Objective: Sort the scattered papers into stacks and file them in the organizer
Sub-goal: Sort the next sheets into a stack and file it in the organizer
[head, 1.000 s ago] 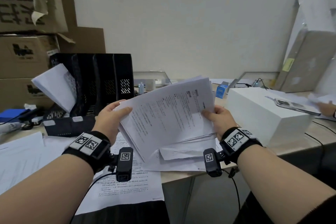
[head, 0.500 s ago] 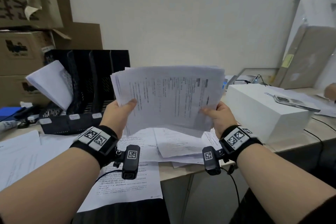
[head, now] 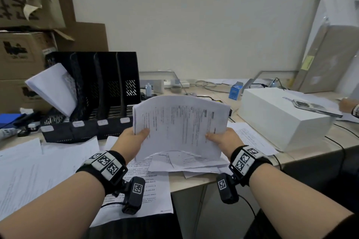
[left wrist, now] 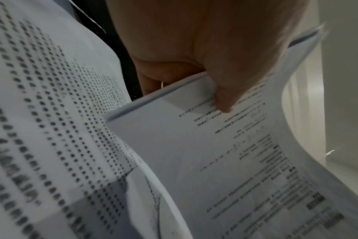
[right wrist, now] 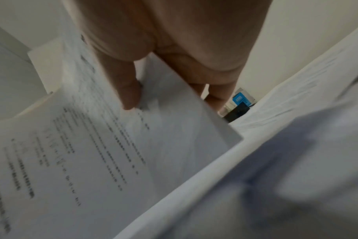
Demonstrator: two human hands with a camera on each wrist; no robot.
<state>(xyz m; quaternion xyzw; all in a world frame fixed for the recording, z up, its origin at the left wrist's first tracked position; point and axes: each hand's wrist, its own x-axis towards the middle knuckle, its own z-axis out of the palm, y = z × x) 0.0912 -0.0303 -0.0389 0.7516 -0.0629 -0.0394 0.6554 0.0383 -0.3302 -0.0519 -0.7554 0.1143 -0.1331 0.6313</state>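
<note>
organizer (head: 108,91) left on desk (head: 196,178), box (head: 279,116) right, papers (head: 33,169) between

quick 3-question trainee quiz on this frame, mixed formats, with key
1. True or false: both hands grip the stack.
2. Which organizer slot already holds paper? A) leftmost B) rightmost C) none
3. Fill in: a phone lies on the white ___.

Key: 1 true: left hand and right hand hold opposite edges. 2 A. 3 box.
</note>
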